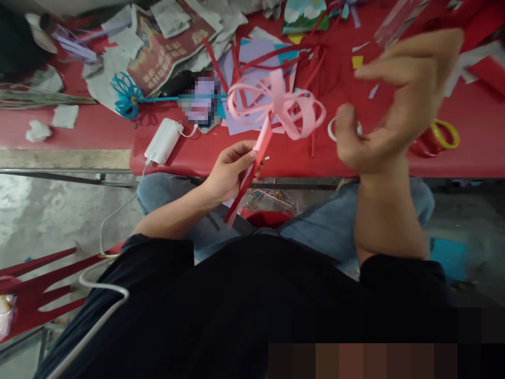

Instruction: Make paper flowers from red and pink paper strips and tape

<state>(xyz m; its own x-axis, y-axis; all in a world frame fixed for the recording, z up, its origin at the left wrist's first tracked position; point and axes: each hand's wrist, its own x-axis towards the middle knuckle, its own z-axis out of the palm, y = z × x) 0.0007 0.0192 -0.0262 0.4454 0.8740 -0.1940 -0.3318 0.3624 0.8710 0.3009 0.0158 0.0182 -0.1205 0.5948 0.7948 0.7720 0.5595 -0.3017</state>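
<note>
L hand (240,166), approx. centre, pinches the flat pink-&-red stem (263,138) of a pink looped paper-strip flower (279,104) at 12–1 o'clock, prob. keeping its loops uncrushed above the glossy red table (197,159), beyond the front edge. R hand (390,105), 2 o'clock: half-curled, thumb apart, nothing visible held; free air btwn. it & flower.

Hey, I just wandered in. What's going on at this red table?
A seated person's left hand holds a looped pink flower shape by its stem of pink and red strips, above the red table. Their right hand is raised to the side with bent fingers, and nothing shows in its grasp. On the table are a blue looped flower shape, loose red strips and light purple sheets.
</note>
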